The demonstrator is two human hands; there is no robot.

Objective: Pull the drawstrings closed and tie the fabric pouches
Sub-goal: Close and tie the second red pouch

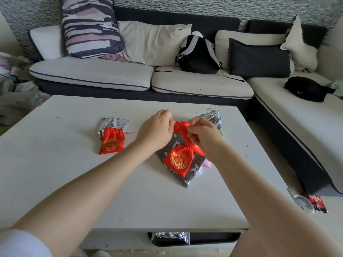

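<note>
**Pinching the red pouch's neck at mid-surface**

Gripping the gathered top of a red satin pouch (179, 160), the left hand (157, 131) and right hand (203, 136) pinch it from either side. It lies on a grey printed pouch (176, 143), well in from every edge of the white surface (74, 173). Left of it, another red pouch (111, 143) rests closed. Beyond it stands a sofa (111, 75) holding a backpack (198, 56).

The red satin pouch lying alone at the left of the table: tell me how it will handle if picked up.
The red satin pouch looks floppy: its neck is gathered and its body creased. It lies nearly flat, so probably light. The shiny fabric may slip; its loose cord seems the surer grip.
</note>
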